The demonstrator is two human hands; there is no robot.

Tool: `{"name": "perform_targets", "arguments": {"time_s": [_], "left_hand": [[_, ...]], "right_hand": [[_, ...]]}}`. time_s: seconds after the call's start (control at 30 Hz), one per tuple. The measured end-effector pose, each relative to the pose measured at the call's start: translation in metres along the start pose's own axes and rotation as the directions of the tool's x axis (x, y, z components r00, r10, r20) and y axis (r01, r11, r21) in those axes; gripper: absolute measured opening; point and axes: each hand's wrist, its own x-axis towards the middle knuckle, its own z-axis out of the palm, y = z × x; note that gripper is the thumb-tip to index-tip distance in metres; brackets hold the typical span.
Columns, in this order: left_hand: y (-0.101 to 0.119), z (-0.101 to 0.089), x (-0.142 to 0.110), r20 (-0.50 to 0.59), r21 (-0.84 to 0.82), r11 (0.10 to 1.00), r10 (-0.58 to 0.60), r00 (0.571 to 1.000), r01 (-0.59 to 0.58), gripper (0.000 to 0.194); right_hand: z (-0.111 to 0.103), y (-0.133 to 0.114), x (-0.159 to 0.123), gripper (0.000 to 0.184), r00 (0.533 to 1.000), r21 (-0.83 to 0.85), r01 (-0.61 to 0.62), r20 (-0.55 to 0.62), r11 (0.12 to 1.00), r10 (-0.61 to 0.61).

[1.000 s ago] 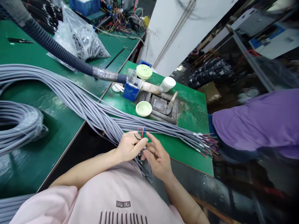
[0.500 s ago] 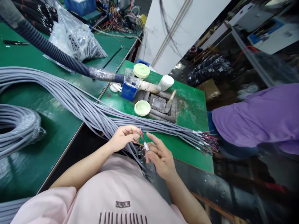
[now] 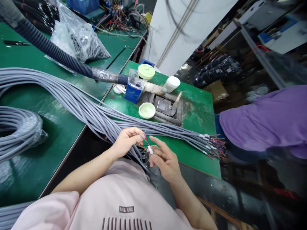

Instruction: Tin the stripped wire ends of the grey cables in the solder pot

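Between my hands is the end of a grey cable, with a white sleeve (image 3: 150,149) and thin coloured wires (image 3: 146,139) fanning out above it. My left hand (image 3: 128,139) pinches some of these wires between thumb and fingers. My right hand (image 3: 165,158) grips the cable just at the white sleeve, with its index finger stretched out beside the wires. Behind my hands a thick bundle of grey cables (image 3: 96,111) crosses the green table. Its stripped ends (image 3: 217,145) show coloured wires at the right.
Past the bundle stand a solder pot (image 3: 165,107) with a scraper, a pale green dish (image 3: 147,110), a green-lidded tub (image 3: 146,71) and a white jar (image 3: 172,83). A dark extraction hose (image 3: 72,62) arches in from the left. A person in a purple shirt (image 3: 263,121) is at the right.
My left hand has shifted a little left and spread the wires apart, uncovering the white sleeve. My right hand keeps its hold on the cable. The view has moved slightly.
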Motion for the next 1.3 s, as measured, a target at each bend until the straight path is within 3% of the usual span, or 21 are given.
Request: {"name": "perform_targets", "arguments": {"time_s": [0.1, 0.2, 0.43, 0.6, 0.93, 1.13, 1.3], "left_hand": [[-0.002, 0.006, -0.001, -0.038, 0.006, 1.000, -0.030, 0.999, 0.031, 0.028], [-0.004, 0.013, -0.001, -0.050, -0.033, 0.997, -0.073, 0.996, 0.071, 0.029], [-0.007, 0.017, -0.003, -0.049, -0.108, 0.991, -0.088, 0.995, 0.082, 0.028], [-0.010, 0.017, -0.004, -0.018, -0.129, 0.990, -0.067, 0.998, 0.064, 0.025], [-0.011, 0.017, -0.003, -0.061, -0.001, 0.999, 0.032, 0.998, -0.032, 0.027], [-0.011, 0.021, -0.001, -0.066, -0.087, 0.996, -0.010, 0.998, 0.004, 0.023], [-0.009, 0.025, -0.002, -0.118, -0.215, 0.976, -0.066, 0.991, 0.039, 0.023]], "right_hand": [[-0.004, -0.001, 0.009, 0.054, 0.994, 0.018, -0.106, -0.012, 0.994, 0.106], [-0.008, -0.004, 0.021, 0.046, 0.985, -0.090, -0.165, -0.074, 0.982, 0.159], [-0.009, -0.014, 0.037, 0.021, 0.984, -0.282, -0.082, -0.173, 0.956, 0.034], [-0.007, -0.016, 0.037, 0.017, 0.984, -0.309, -0.025, -0.177, 0.951, -0.032], [-0.008, -0.014, 0.039, 0.013, 0.970, -0.371, 0.014, -0.219, 0.929, -0.102], [-0.006, -0.008, 0.041, 0.012, 0.969, -0.282, 0.053, -0.215, 0.958, -0.117], [-0.009, -0.004, 0.046, 0.014, 0.963, -0.324, 0.025, -0.247, 0.946, -0.110]]}}
